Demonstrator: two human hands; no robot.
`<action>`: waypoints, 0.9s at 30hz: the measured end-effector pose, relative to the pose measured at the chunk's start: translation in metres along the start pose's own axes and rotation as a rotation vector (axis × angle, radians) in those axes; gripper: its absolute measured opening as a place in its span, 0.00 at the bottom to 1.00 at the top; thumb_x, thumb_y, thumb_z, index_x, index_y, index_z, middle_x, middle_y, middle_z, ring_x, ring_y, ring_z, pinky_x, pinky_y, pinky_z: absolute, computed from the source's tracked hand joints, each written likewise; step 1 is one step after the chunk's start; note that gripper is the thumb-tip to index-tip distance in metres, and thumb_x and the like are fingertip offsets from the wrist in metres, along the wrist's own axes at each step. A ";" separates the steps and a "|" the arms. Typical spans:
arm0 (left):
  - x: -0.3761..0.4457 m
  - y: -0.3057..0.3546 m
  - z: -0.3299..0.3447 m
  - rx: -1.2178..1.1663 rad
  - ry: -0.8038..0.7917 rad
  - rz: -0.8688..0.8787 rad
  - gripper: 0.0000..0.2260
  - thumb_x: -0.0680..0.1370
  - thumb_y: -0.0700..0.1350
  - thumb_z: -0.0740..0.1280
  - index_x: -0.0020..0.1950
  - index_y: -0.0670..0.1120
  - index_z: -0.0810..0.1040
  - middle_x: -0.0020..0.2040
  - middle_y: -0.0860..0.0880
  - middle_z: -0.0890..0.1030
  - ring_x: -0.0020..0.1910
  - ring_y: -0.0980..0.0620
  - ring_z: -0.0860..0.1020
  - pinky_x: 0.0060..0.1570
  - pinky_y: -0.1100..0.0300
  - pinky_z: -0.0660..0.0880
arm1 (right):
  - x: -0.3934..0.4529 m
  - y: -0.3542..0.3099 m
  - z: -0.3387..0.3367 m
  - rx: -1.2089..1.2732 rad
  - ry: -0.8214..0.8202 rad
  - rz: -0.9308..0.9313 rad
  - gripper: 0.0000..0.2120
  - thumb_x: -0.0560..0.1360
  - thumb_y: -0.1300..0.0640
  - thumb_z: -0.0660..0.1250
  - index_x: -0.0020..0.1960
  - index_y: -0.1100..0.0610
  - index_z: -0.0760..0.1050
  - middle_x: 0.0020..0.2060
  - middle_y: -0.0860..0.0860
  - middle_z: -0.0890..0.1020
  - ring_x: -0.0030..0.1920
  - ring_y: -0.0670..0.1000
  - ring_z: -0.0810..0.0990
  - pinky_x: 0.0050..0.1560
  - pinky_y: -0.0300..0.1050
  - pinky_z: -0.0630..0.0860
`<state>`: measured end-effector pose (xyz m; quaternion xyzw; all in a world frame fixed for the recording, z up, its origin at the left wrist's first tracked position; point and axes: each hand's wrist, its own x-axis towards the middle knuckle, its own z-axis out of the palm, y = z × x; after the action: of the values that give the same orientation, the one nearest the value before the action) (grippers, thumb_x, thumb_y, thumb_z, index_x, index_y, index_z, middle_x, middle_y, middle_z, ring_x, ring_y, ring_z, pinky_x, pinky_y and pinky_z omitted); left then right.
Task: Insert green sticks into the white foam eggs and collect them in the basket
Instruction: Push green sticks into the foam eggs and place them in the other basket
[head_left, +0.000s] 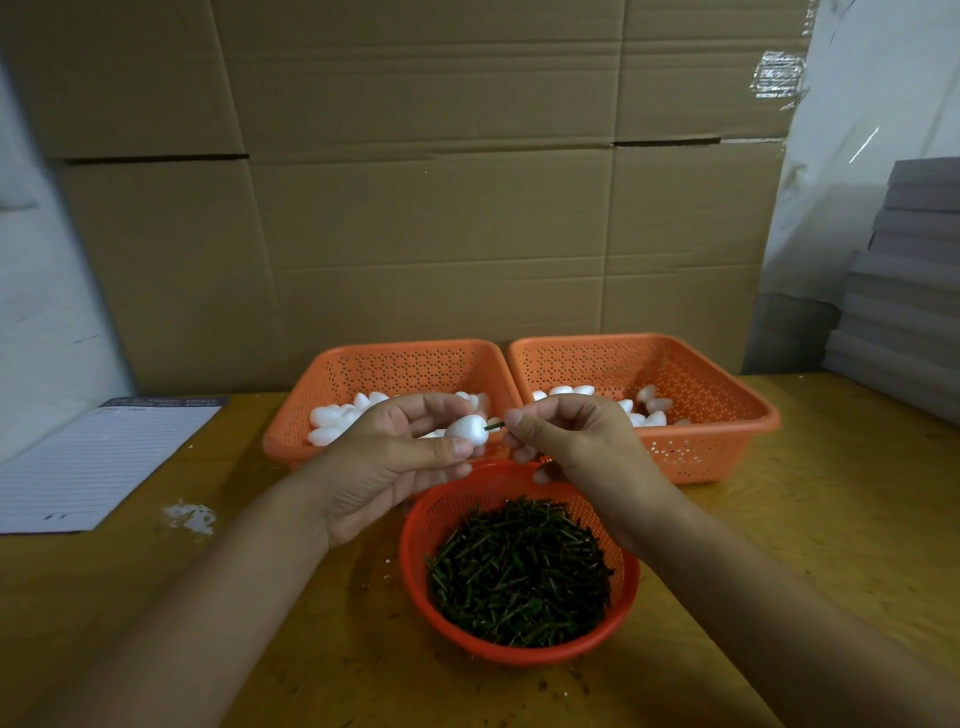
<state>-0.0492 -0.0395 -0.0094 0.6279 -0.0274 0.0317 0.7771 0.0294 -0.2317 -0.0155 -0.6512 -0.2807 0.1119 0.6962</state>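
My left hand (395, 457) pinches a white foam egg (466, 429) between thumb and fingers, above the table. My right hand (576, 441) pinches a short green stick (494, 426) whose tip touches the egg's right end. Below both hands stands a round red basket (415, 540) full of green sticks (519, 571). Behind them sit two orange square baskets side by side: the left basket (395, 358) holds several plain white eggs (332, 418), and the right basket (717, 395) holds several eggs (652, 408) too.
A lined paper pad (98, 457) lies at the table's left. White foam crumbs (189, 517) lie beside it. A cardboard wall (441, 182) stands behind the baskets, and a stack of grey boards (904, 291) is at the right edge.
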 end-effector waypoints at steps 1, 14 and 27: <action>0.000 0.000 0.001 0.013 -0.001 0.002 0.14 0.69 0.35 0.76 0.53 0.46 0.84 0.57 0.44 0.84 0.54 0.48 0.83 0.48 0.59 0.81 | 0.000 0.000 0.001 -0.007 -0.001 -0.010 0.05 0.76 0.58 0.72 0.43 0.59 0.82 0.34 0.49 0.84 0.34 0.44 0.81 0.32 0.37 0.75; 0.000 -0.002 0.008 0.093 0.034 0.019 0.13 0.67 0.37 0.76 0.50 0.46 0.84 0.54 0.47 0.85 0.53 0.52 0.84 0.48 0.61 0.81 | -0.005 0.003 0.006 -0.050 -0.007 -0.038 0.09 0.76 0.58 0.72 0.46 0.65 0.83 0.33 0.55 0.82 0.34 0.46 0.79 0.32 0.37 0.75; 0.001 0.000 0.001 0.074 0.048 0.029 0.15 0.67 0.42 0.80 0.52 0.48 0.86 0.58 0.44 0.85 0.57 0.48 0.84 0.49 0.61 0.80 | -0.004 0.001 0.004 -0.066 -0.038 -0.034 0.04 0.78 0.60 0.69 0.48 0.59 0.83 0.40 0.59 0.85 0.36 0.46 0.80 0.32 0.38 0.75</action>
<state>-0.0480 -0.0406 -0.0088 0.6547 -0.0168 0.0589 0.7534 0.0245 -0.2301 -0.0172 -0.6667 -0.3081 0.1032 0.6708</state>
